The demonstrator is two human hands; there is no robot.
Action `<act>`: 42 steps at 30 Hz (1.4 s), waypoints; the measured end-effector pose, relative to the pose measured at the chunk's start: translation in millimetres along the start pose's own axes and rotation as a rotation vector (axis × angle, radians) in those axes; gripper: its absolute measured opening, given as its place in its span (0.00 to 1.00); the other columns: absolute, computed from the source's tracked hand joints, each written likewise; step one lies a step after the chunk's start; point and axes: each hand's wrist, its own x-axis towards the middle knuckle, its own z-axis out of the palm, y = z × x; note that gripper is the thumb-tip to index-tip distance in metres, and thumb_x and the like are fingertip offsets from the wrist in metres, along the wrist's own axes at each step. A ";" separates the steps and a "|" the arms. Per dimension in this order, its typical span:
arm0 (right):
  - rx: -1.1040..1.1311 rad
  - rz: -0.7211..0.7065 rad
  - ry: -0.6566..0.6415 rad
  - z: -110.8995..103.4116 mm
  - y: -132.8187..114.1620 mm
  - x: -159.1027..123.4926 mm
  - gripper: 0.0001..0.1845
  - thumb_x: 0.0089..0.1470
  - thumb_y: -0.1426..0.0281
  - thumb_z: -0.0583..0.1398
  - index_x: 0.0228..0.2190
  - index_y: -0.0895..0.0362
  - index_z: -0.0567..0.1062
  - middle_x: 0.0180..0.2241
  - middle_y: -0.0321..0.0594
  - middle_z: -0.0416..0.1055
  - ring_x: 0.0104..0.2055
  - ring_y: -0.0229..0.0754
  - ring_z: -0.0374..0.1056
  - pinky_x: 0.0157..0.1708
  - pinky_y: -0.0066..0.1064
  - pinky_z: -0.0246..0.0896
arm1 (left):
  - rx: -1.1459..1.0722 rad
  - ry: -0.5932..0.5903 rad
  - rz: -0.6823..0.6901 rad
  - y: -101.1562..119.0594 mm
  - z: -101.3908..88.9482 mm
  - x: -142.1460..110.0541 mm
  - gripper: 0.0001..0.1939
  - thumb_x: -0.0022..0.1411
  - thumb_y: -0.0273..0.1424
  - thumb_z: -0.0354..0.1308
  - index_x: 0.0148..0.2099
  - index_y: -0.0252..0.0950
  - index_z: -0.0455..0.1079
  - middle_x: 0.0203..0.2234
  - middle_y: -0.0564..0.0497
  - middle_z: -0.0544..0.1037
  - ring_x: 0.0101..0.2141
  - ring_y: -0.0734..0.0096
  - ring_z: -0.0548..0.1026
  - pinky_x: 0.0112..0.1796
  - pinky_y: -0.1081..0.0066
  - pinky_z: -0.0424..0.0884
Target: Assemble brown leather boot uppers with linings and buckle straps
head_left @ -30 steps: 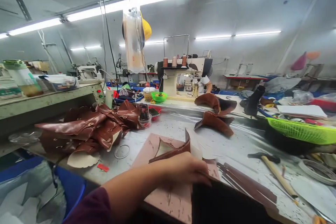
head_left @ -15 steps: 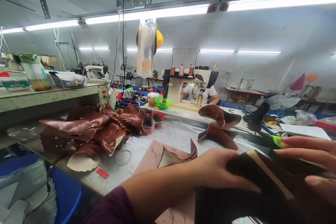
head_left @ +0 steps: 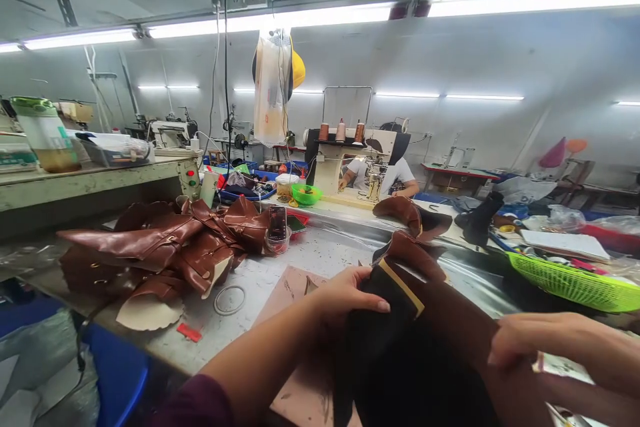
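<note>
My left hand [head_left: 353, 290] is closed around the upper edge of a leather boot shaft piece [head_left: 425, 360], thumb on top. The piece has a black face, brown leather along its right side, and a yellow strip near the top. At its right edge, my right hand [head_left: 565, 347] has bent fingers that appear to pinch the brown leather; part of that grip is hidden. Under the left forearm lies a pinkish flat sheet [head_left: 285, 293] on the worktable [head_left: 320, 260]. Just beyond the held piece are two curved brown leather pieces [head_left: 413, 250].
Brown leather boot uppers [head_left: 165, 240] are heaped at left. Near them lie a white ring [head_left: 230, 300], a red scrap [head_left: 189, 332] and a phone [head_left: 277, 223] on a tub. A green basket [head_left: 575, 280] stands right. Behind a sewing machine [head_left: 330, 167] sits a person [head_left: 400, 177].
The held piece has swung left and upright, its yellow strip moving left with my left hand. My right hand has dropped from spread fingers above to the piece's right edge, uncovering the green basket.
</note>
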 end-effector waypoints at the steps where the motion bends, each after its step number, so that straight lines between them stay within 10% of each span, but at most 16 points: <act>1: -0.045 0.039 -0.066 -4.4 -10.3 12.0 0.14 0.49 0.51 0.53 0.25 0.42 0.74 0.27 0.46 0.71 0.28 0.42 0.69 0.25 0.36 0.62 | 0.005 -0.034 -0.006 -0.5 -1.0 -1.2 0.25 0.31 0.32 0.71 0.36 0.33 0.72 0.27 0.53 0.76 0.27 0.72 0.73 0.35 0.71 0.67; 8: -0.337 0.153 0.666 45.5 -44.0 50.9 0.17 0.48 0.50 0.51 0.28 0.50 0.67 0.23 0.42 0.69 0.20 0.45 0.66 0.16 0.32 0.52 | 0.209 0.137 0.231 -17.5 32.9 5.7 0.31 0.35 0.30 0.70 0.45 0.36 0.68 0.37 0.49 0.76 0.41 0.62 0.72 0.42 0.67 0.66; 12: 0.000 0.163 0.933 72.9 -43.6 54.4 0.26 0.48 0.54 0.55 0.48 0.51 0.63 0.38 0.46 0.69 0.31 0.45 0.69 0.27 0.34 0.63 | 0.056 0.306 0.293 -22.6 44.6 15.2 0.19 0.40 0.29 0.67 0.38 0.33 0.72 0.34 0.49 0.77 0.39 0.61 0.73 0.43 0.66 0.66; 18: 0.759 0.156 0.586 87.2 -29.8 54.7 0.22 0.51 0.55 0.55 0.44 0.55 0.66 0.40 0.44 0.71 0.43 0.47 0.67 0.44 0.39 0.63 | -0.096 0.314 0.221 -21.1 40.0 16.0 0.20 0.38 0.28 0.67 0.38 0.32 0.71 0.32 0.49 0.77 0.36 0.63 0.73 0.41 0.65 0.67; 27: 0.772 0.150 0.677 101.2 -41.0 53.9 0.18 0.47 0.61 0.60 0.40 0.57 0.71 0.39 0.43 0.73 0.42 0.50 0.68 0.44 0.40 0.63 | 0.367 0.410 0.495 -44.5 30.8 14.0 0.39 0.42 0.29 0.65 0.56 0.39 0.53 0.50 0.45 0.65 0.48 0.61 0.67 0.48 0.61 0.63; 33: 0.636 0.195 0.499 102.7 -42.6 38.3 0.14 0.49 0.63 0.57 0.38 0.57 0.71 0.39 0.43 0.73 0.40 0.47 0.69 0.41 0.37 0.64 | 0.968 0.297 0.444 -21.1 21.6 -12.1 0.07 0.46 0.30 0.65 0.28 0.36 0.71 0.48 0.44 0.68 0.50 0.57 0.64 0.51 0.58 0.59; 37: 0.595 0.240 0.452 108.3 -43.4 31.7 0.16 0.50 0.60 0.56 0.39 0.57 0.70 0.38 0.43 0.73 0.40 0.47 0.69 0.40 0.35 0.65 | 1.111 0.189 0.476 -24.2 15.7 -26.5 0.18 0.40 0.35 0.69 0.35 0.36 0.71 0.51 0.41 0.66 0.50 0.55 0.65 0.49 0.59 0.62; 42: 0.475 0.277 0.415 108.9 -47.3 36.9 0.16 0.49 0.60 0.56 0.37 0.56 0.72 0.37 0.44 0.74 0.39 0.48 0.70 0.39 0.34 0.66 | 1.102 0.069 0.447 -33.6 0.9 -44.1 0.09 0.47 0.34 0.65 0.29 0.35 0.71 0.47 0.43 0.70 0.48 0.57 0.67 0.49 0.59 0.61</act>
